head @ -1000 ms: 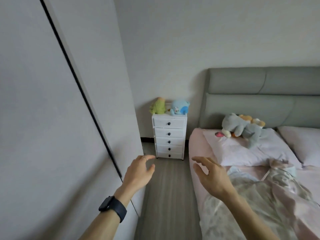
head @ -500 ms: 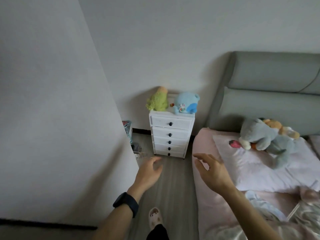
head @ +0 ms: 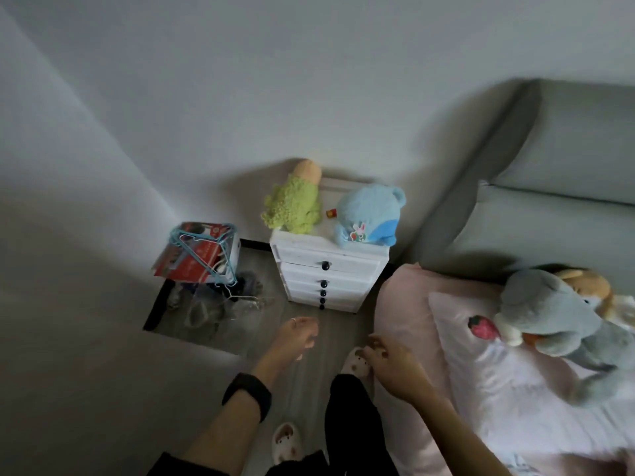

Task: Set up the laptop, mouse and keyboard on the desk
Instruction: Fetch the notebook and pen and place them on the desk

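Nearest the camera, two cream animal-face slippers [head: 287, 441] and a black trouser leg [head: 350, 407] stand on the grey wood-grain floor [head: 302, 383] in the aisle beside the bed. Above them the left hand [head: 295, 338], with a black smartwatch [head: 247, 395] at its wrist, and the right hand [head: 391, 365] hang out in front, fingers loosely bent and apart from each other, holding nothing. The laptop, mouse, keyboard and desk are nowhere in view, so this looks like the very start of the task: the person is walking through the bedroom to find or fetch the items, and nothing is set up yet. The next move probably calls for locating the devices, perhaps near the small white five-drawer chest [head: 330, 269] ahead, though that is only a guess. To the right lies the pink-sheeted bed [head: 405, 304] with a grey elephant plush toy [head: 549, 321]; to the left a red-and-white cardboard box draped with light-blue wire hangers [head: 197, 255]. On the chest sit a fuzzy green plush doll [head: 295, 207] and a light-blue plush bear [head: 369, 214]. Compared with half a second ago, the view has tipped downward and drawn closer to the chest, the box is fully revealed, and both hands have dropped lower with fingers more curled.
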